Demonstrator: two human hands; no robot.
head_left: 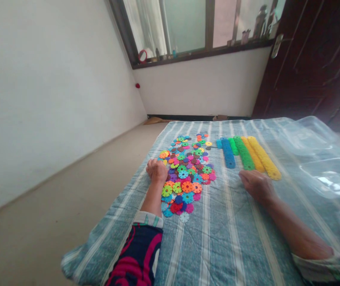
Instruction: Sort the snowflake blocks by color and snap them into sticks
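Observation:
A heap of colourful flower-shaped plastic discs [186,174] lies on a blue striped cloth [217,234]. My left hand [157,170] rests at the heap's left edge with its fingers curled into a loose fist; whether it holds a disc is hidden. To the right lie rows of stacked discs: blue [228,153], green [243,153] and yellow [262,157]. My right hand [256,184] lies palm down on the cloth just below the green and yellow rows, fingers flat, holding nothing.
Clear plastic containers [321,159] stand on the cloth at the right. Beige floor [53,206] lies to the left beside a white wall. A window ledge with small items [199,51] is at the back, a dark wooden door [315,59] at the right.

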